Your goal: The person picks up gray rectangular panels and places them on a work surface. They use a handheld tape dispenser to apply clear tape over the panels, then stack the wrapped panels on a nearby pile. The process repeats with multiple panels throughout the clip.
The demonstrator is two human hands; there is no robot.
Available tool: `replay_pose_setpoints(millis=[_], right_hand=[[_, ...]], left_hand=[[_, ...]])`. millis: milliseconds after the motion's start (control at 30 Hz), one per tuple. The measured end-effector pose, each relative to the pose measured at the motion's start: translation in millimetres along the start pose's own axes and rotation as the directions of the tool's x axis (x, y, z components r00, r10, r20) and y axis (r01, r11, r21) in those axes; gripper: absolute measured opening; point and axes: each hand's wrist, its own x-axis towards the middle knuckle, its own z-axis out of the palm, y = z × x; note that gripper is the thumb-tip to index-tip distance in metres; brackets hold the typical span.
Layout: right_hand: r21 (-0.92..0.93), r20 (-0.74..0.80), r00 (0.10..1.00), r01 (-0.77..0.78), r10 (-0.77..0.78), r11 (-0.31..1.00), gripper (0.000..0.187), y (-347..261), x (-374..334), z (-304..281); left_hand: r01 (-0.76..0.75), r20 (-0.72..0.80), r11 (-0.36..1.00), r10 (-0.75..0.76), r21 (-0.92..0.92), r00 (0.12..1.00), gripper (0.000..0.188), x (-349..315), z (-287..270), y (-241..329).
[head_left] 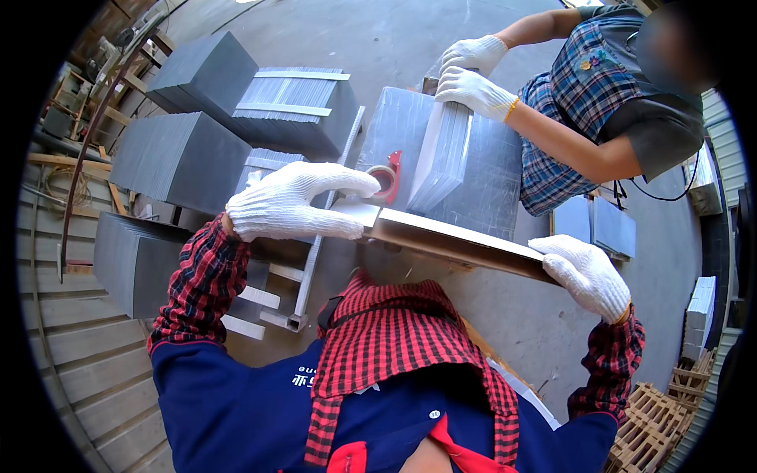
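Observation:
A long strip (465, 236), white on top and brown along its side, perhaps folded cardboard, spans the space before my chest. My left hand (296, 201), in a white knitted glove, grips its left end between thumb and fingers. At the other end my right hand (587, 276), gloved alike, has its fingers closed on the strip. Just beyond lies a red tape dispenser (386, 181) with a roll of tape, on a grey surface under clear film. An upright, film-wrapped pack of thin slabs (441, 154) stands behind it.
Across from me, a co-worker's gloved hands (475, 87) rest on the far end of the wrapped pack. Several stacks of grey slabs (185, 158) stand at left, beside a metal frame (303, 276). Wooden pallets (650, 426) lie at lower right.

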Motion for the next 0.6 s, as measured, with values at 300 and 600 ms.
replay_pose_setpoints(millis=[300, 600], right_hand=[[-0.116, 0.09, 0.996, 0.014, -0.003, 0.993, 0.035, -3.7, 2.7, -9.3], [-0.466, -0.014, 0.872, 0.428, -0.49, 0.775, 0.027, 30.6, 17.6, -8.9]], left_hand=[[-0.096, -0.225, 0.984, 0.129, 0.151, 0.966, 0.021, 2.2, 19.2, -4.4], [-0.12, -0.467, 0.933, 0.277, 0.339, 0.84, 0.02, 32.4, 26.5, -15.2]])
